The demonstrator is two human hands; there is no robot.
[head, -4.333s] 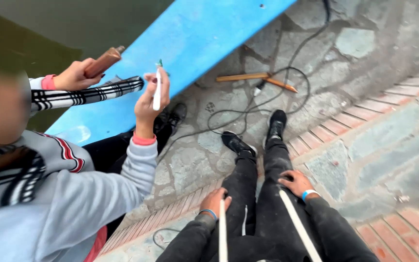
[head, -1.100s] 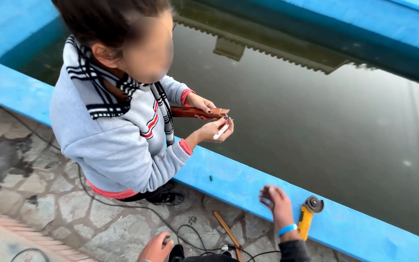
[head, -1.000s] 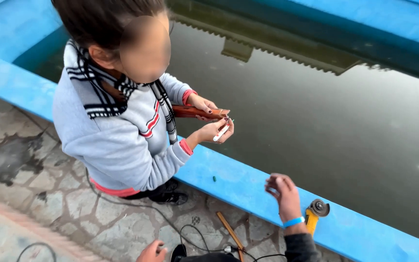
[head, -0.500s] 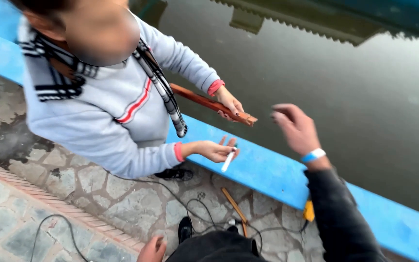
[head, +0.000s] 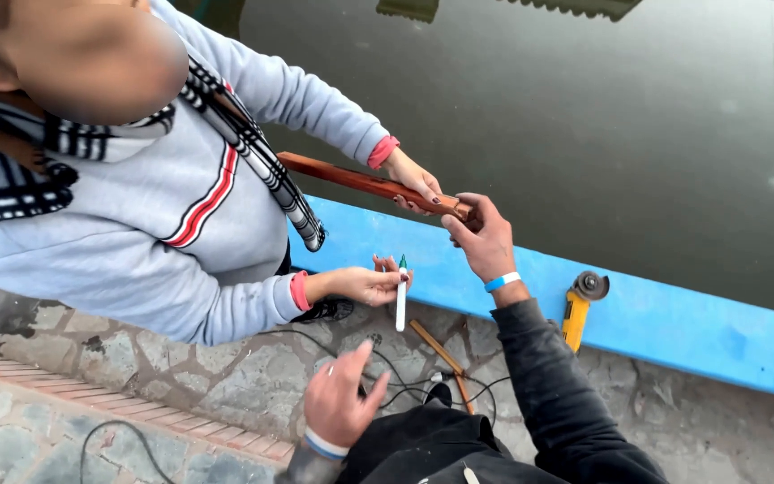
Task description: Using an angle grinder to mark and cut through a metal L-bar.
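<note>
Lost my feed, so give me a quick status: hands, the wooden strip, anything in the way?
Right hand pinching the wooden strip end; other person's hand also holds it. Left hand open, empty. Nothing blocking.

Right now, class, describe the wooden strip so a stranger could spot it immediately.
Start at the long blue ledge beside the dark water. Above it, the right hand meets another person's hand on the wooden strip. It is reddish-brown, long and held up, unlike the paler sticks lying on the stone paving.
</note>
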